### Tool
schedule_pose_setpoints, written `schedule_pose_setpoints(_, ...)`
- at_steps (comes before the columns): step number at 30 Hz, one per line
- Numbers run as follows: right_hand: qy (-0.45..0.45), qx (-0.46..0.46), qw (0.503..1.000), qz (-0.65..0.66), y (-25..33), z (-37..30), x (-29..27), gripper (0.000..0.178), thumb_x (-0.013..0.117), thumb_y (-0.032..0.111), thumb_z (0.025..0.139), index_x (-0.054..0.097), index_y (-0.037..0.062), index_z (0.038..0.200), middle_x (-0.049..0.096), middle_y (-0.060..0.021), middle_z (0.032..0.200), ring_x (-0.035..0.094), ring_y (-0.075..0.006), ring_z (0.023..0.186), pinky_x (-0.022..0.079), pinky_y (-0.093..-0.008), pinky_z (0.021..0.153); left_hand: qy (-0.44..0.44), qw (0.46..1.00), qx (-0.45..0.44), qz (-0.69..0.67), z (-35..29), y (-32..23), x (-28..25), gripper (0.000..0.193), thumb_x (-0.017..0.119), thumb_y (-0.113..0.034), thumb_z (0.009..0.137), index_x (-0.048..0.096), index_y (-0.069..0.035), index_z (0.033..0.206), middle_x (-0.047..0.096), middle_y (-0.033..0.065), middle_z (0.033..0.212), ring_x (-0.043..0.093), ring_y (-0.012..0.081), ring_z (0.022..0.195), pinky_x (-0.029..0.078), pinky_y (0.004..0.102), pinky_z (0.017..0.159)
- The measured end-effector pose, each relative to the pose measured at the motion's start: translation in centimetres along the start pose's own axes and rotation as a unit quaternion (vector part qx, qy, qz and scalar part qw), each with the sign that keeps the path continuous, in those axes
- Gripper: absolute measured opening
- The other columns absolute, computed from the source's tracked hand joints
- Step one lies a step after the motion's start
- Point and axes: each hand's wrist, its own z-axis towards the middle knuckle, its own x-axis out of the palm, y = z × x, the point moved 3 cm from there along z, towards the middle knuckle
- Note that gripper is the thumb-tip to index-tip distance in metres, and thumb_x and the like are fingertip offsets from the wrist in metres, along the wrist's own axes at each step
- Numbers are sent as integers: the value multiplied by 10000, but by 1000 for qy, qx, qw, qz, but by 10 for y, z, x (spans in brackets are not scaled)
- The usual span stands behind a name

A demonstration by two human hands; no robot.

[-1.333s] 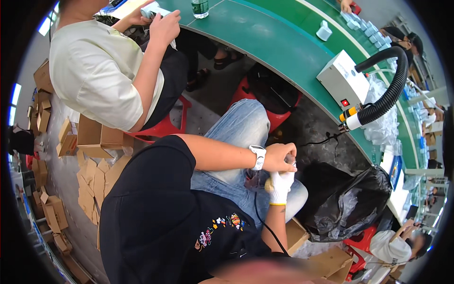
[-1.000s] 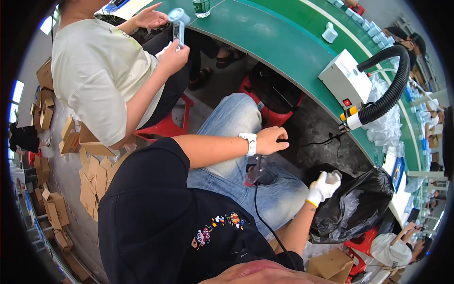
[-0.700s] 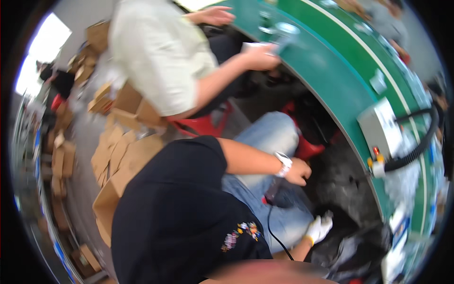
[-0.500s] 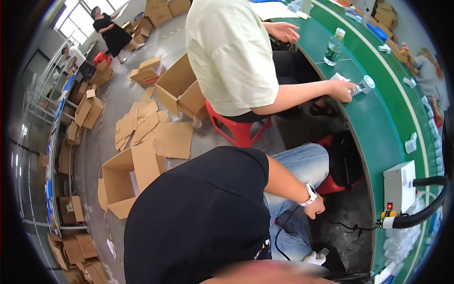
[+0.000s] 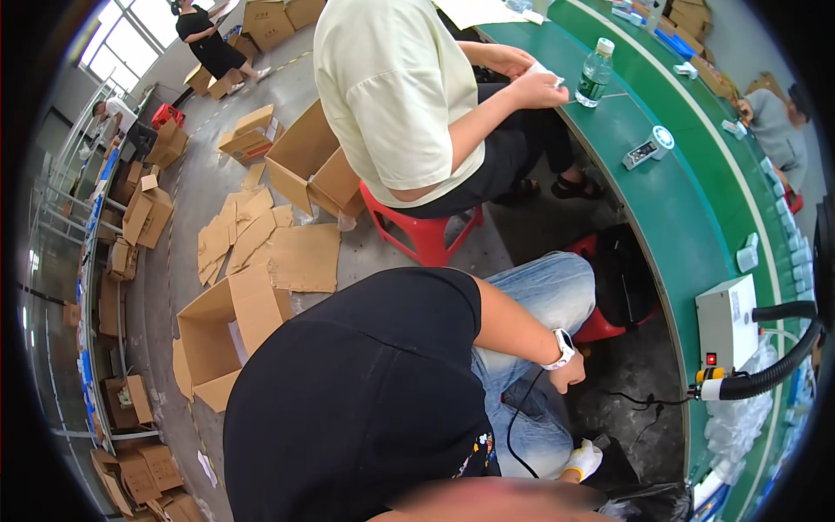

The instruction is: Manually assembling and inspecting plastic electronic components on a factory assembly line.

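My left hand (image 5: 570,374), bare and wearing a white watch (image 5: 563,350), hangs beside my jeans-clad knee. Its fingers look curled; whatever they may hold is hidden. A thin black cable (image 5: 511,426) runs down from near that wrist past my leg. Lower down, my right hand (image 5: 584,461) wears a white glove with a yellowish cuff. The gloved fingers are closed around a small greyish piece, mostly hidden and too small to name. Beside the gloved hand is a black plastic bag (image 5: 648,500).
At the green workbench (image 5: 670,235) stand a white box with a hose (image 5: 729,326), a water bottle (image 5: 595,74) and a small grey-white device (image 5: 651,148). A co-worker sits on a red stool (image 5: 426,235). Open cartons (image 5: 217,339) and flattened cardboard (image 5: 300,257) lie behind me.
My gloved right hand has risen further into view. The co-worker has let go of the grey-white device on the bench and brought both hands together around something white. The whole view has shifted slightly.
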Motion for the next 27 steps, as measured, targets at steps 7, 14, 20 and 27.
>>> schedule_pose_setpoints(7, -70, -15, 997, -35, 35, -42, -12, 397, 799, 264, 781, 658, -13, 1027, 689, -133, 901, 623, -279, 804, 498, -425, 802, -1, 1000, 3, 6, -8, 2, 1, 428, 709, -399, 856, 704, -77, 1138, 749, 213, 1019, 708, 420, 1007, 563, 523, 876)
schedule_pose_setpoints(14, -77, -88, 991, -67, 37, -68, -19, 477, 790, 271, 803, 654, 2, 1173, 707, -132, 1004, 650, -295, 864, 506, -417, 858, 2, 1000, -5, 22, -19, 17, 0, 416, 710, -389, 860, 703, -77, 1135, 749, 213, 1021, 710, 420, 1008, 564, 525, 877)
schedule_pose_setpoints(20, -28, -113, 988, -99, 60, -92, -19, 476, 767, 260, 828, 645, 19, 1221, 712, -138, 1049, 674, -304, 909, 512, -417, 881, 7, 1000, -11, 22, -28, 17, -3, 419, 718, -390, 864, 699, -74, 1139, 750, 207, 1021, 711, 418, 1009, 565, 526, 876)
schedule_pose_setpoints(27, -62, -71, 983, -155, 68, -74, -10, 436, 744, 282, 833, 646, 18, 1165, 711, -138, 967, 677, -298, 855, 520, -413, 846, 22, 1000, -12, 9, -24, 12, -6, 426, 723, -404, 869, 697, -81, 1146, 752, 205, 1023, 712, 420, 1009, 566, 526, 870)
